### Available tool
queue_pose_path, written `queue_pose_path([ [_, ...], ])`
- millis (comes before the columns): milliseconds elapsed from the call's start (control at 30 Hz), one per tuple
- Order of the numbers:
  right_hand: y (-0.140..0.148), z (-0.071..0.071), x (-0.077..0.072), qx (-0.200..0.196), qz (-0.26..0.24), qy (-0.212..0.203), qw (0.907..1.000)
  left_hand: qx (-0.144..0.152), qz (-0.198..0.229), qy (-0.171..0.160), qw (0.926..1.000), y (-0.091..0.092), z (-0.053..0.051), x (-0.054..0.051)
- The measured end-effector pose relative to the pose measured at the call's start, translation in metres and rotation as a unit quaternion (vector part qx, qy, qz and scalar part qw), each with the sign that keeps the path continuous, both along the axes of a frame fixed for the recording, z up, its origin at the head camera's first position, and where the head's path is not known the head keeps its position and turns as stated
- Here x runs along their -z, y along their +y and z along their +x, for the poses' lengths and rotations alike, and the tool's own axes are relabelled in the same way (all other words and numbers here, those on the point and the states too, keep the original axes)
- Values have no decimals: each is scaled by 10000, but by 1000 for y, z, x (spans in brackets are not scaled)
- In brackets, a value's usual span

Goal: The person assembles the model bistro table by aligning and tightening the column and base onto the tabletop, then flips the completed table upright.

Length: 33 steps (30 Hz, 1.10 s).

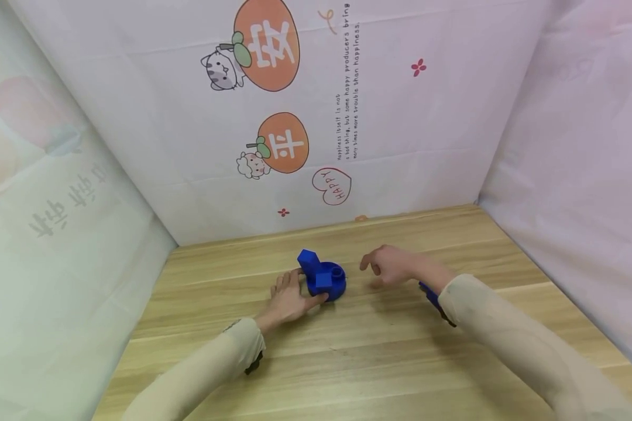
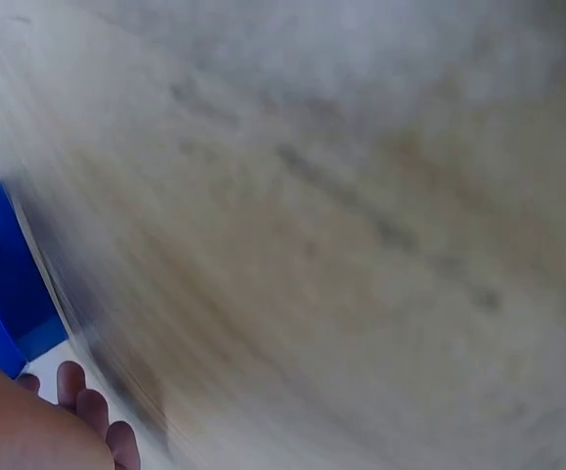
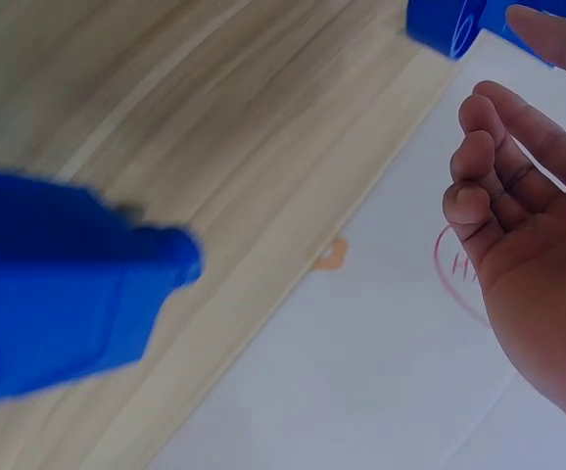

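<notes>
A round blue base (image 1: pixel 337 292) stands on the wooden table, bearing a tilted blue block, a square-topped blue block (image 1: pixel 323 282) and a small ring-shaped part. My left hand (image 1: pixel 289 301) holds it from the left, the thumb at the near side and fingers at the far side. In the left wrist view, blue plastic (image 2: pixel 19 284) shows beside the hand (image 2: pixel 28 421). To the right, apart from the base, my right hand (image 1: pixel 395 266) hovers with fingers loosely bent and nothing in them. The right wrist view shows its palm (image 3: pixel 538 255) turned to the camera.
Another blue part (image 1: pixel 429 293) lies by the right forearm, partly hidden by it; blurred blue plastic (image 3: pixel 58 284) looms large in the right wrist view. Printed white cloth (image 1: pixel 390 128) encloses the back and sides of the table (image 1: pixel 368 362).
</notes>
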State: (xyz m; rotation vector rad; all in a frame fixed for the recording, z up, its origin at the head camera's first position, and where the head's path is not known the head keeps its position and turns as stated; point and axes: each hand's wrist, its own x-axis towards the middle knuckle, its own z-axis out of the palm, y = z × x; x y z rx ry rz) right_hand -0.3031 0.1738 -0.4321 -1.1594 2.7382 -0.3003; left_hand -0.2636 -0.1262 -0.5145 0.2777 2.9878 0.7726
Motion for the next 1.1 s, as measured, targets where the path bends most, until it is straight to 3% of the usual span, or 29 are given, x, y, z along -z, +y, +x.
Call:
queue_pose_path([
  [367,40,4,-4,342,25,13,9994,-349,-44,-46,9994,9,0,0],
  [767,81,12,-4,698,225,-23,9973,-368,-165,9,9992,12,4,2],
  [1100,96,18,-3,1168,353,-292,9921,-604,-338,59,9976,20,2,3],
])
